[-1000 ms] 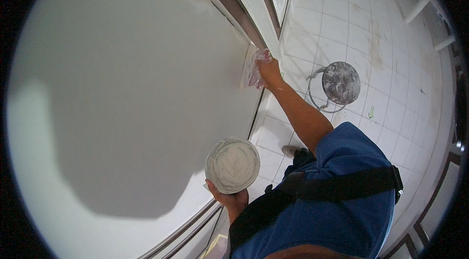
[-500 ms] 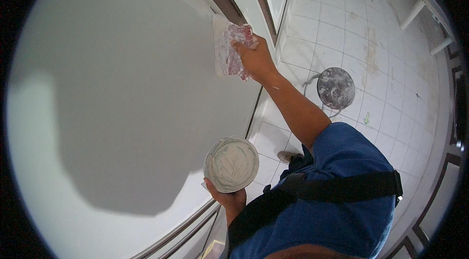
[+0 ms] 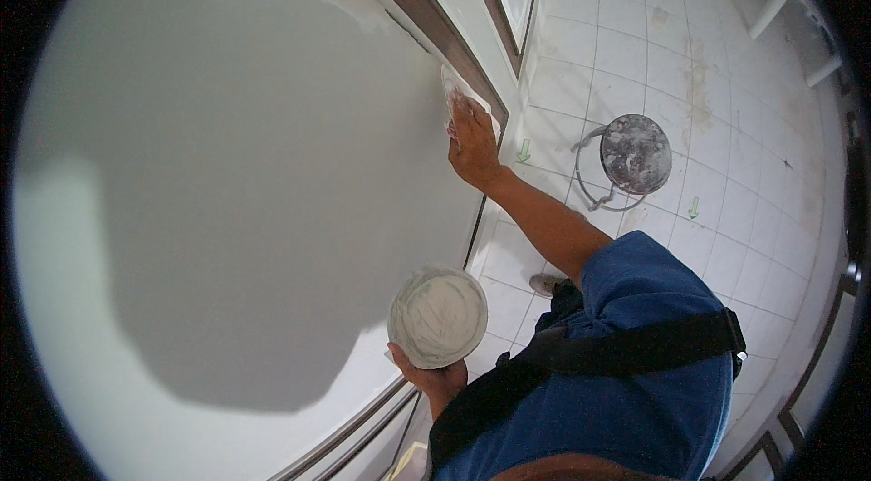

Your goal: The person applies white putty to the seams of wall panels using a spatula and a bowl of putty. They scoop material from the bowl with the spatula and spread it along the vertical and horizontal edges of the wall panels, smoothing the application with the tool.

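**Wall skimming: blade at the frame edge, compound tray held in reserve**

Step in hand: the right hand presses a flat white spreading blade against the pale wall, at the wall's edge just beside the brown door frame. The grip is closed on the blade, fingers laid flat over its back; the blade lies touching the wall, its upper part showing beyond the fingertips. By this placement, the work appears to be the smoothing of the wall's margin along the frame.

The left hand holds a round tray of white compound from below, near the body and well apart from the blade. The grip is wrapped under the tray; the fingers are mostly hidden beneath it. The tray is level and its contents look heaped and stirred.

Next move, as a judgement: the stroke calls for steady, even pressure along the frame line, with the blade kept off the brown trim, and a return to the tray when the blade runs dry.

Markings and surroundings: two small green arrow stickers lie on the white tiled floor, one near the frame's foot, the other further right beside a round metal stool with a spattered seat. No packages or wall signs are visible.
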The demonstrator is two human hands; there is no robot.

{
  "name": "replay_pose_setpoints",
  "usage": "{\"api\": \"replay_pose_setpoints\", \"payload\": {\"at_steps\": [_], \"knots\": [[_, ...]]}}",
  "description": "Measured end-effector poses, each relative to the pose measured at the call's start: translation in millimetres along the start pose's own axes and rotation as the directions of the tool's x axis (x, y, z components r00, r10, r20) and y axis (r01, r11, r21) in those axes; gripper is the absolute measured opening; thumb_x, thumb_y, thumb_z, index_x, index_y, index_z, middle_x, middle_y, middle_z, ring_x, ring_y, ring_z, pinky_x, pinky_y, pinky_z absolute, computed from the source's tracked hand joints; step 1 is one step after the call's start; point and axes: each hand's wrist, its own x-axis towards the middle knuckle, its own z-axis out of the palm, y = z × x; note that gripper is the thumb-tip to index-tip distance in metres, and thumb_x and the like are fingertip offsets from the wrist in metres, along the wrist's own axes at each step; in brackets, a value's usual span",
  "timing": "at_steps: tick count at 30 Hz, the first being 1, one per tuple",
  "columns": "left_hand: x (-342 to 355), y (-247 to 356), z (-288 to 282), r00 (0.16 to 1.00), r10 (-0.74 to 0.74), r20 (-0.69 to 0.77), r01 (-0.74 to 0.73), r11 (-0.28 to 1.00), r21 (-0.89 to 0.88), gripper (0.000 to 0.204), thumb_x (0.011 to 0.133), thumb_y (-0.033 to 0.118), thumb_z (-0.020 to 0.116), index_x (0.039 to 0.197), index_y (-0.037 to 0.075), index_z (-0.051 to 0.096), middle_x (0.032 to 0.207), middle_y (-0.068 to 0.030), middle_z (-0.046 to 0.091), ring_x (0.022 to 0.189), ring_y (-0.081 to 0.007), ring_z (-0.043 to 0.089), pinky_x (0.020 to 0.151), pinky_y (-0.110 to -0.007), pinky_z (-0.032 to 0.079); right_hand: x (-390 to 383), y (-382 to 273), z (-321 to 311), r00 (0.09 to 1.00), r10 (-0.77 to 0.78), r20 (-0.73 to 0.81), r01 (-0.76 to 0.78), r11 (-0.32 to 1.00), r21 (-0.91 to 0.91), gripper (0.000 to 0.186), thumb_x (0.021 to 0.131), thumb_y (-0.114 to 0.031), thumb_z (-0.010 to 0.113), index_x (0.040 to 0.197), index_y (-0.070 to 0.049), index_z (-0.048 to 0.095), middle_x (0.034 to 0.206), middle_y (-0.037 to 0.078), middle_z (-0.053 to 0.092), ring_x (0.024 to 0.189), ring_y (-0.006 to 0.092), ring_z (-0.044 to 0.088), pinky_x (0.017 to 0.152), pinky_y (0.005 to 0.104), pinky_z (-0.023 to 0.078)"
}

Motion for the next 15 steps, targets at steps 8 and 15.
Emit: {"api": "replay_pose_setpoints", "payload": {"at_steps": [8,15], "knots": [[-0.9,-0.5,3.1,0.999,0.036,-0.005,-0.036,0.999,-0.006,0.074,0.088,0.062,0.045,0.140,0.010,0.042,0.141,-0.0147,0.045,0.127,-0.0353,0.045,0.103,-0.057,0.040,8.1,6.3,14.3,0.998,-0.062,-0.027,0.059,0.995,-0.078,0.063,0.081,-0.003,0.061,0.139,0.005,0.037,0.142,0.024,0.041,0.127,0.0412,0.041,0.100,0.0479,0.036],[0.6,0.5,1.9,0.999,0.018,0.036,-0.018,1.000,-0.001,0.073,0.090,0.063,0.042,0.140,0.010,0.040,0.140,-0.0149,0.045,0.128,-0.0338,0.045,0.104,-0.054,0.040,9.1,-2.6,22.9,1.000,-0.004,0.005,0.005,0.999,-0.052,0.071,0.075,0.007,0.056,0.141,0.005,0.032,0.144,0.026,0.037,0.127,0.0424,0.041,0.100,0.0480,0.035]]}}
